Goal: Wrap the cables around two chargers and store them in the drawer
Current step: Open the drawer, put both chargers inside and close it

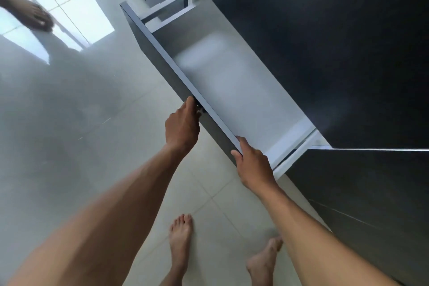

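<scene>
Left hand (182, 127) grips what seems a handle on the open drawer (243, 100); right hand (253, 162) clasps its front edge.

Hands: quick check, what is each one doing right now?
Left hand: grips the drawer at a small handle on its front.
Right hand: grips the top edge of the drawer's front, near its end.

Pale tiled floor (209, 193) (window glare (69, 14)) beside dark cabinet (325, 30).
</scene>
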Motion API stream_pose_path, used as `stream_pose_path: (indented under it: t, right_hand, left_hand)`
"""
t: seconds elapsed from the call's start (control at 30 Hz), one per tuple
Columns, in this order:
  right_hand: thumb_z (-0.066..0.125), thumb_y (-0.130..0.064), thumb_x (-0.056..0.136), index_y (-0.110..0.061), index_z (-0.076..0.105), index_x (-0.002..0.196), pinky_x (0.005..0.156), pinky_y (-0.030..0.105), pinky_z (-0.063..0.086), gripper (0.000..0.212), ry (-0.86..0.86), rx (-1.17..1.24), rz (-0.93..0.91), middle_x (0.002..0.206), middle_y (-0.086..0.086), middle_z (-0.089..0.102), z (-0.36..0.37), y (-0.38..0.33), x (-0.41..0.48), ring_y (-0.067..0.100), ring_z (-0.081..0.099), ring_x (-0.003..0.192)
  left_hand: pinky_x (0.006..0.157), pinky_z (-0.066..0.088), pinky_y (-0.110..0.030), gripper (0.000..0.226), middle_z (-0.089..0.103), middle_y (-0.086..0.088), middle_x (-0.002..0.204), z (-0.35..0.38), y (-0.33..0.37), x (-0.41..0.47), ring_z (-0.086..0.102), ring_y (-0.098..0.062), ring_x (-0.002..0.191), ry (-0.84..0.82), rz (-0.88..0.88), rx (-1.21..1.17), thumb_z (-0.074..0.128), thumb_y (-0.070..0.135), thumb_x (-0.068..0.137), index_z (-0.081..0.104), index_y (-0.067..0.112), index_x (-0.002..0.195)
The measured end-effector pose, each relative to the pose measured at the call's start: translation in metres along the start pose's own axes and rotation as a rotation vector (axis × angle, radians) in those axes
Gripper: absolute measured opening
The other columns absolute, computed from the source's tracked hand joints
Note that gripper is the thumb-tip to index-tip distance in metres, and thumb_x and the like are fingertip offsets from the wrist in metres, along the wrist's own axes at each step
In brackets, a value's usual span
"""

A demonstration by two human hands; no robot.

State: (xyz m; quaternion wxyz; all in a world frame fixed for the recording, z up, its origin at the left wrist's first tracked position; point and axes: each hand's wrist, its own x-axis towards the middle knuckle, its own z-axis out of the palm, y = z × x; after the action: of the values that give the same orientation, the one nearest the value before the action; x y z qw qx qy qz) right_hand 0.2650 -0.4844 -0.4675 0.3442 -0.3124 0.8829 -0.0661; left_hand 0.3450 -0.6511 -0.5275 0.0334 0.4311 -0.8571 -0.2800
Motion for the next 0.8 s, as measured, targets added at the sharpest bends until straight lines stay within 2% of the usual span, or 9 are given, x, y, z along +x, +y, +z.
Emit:
stream_pose_path:
  t: [0.23,0.53,0.8]
  right_hand:
    - [0.036,-0.029,0.103,-0.019,0.036,0.139,0.078,0.038,0.044,0.037,0.020,-0.015,-0.055,0.124,0.007,0.061,0.038,-0.017,-0.021,0.035,0.059,0.104]
    - [0.037,-0.026,0.102,-0.020,0.032,0.141,0.083,0.036,0.043,0.039,-0.044,0.024,-0.068,0.140,0.000,0.049,0.070,-0.037,-0.046,0.030,0.057,0.114]
    - [0.035,-0.027,0.102,-0.019,0.032,0.141,0.083,0.037,0.042,0.039,-0.067,0.042,-0.067,0.143,0.002,0.046,0.075,-0.046,-0.052,0.032,0.055,0.115]
  left_hand:
    - [0.059,0.041,-0.040,0.010,0.070,-0.004,0.104,-0.017,-0.024,-0.029,0.059,-0.043,0.080,-0.008,-0.087,0.002,0.049,0.011,0.096,0.045,0.011,0.104]
    - [0.058,0.033,-0.034,0.010,0.071,-0.002,0.103,-0.032,-0.050,-0.062,0.061,-0.042,0.081,0.005,-0.159,0.002,0.052,0.010,0.094,0.049,0.009,0.104]
    - [0.058,0.034,-0.035,0.009,0.070,0.000,0.102,-0.040,-0.061,-0.065,0.059,-0.039,0.080,-0.024,-0.181,-0.024,0.050,0.014,0.095,0.048,0.012,0.104]
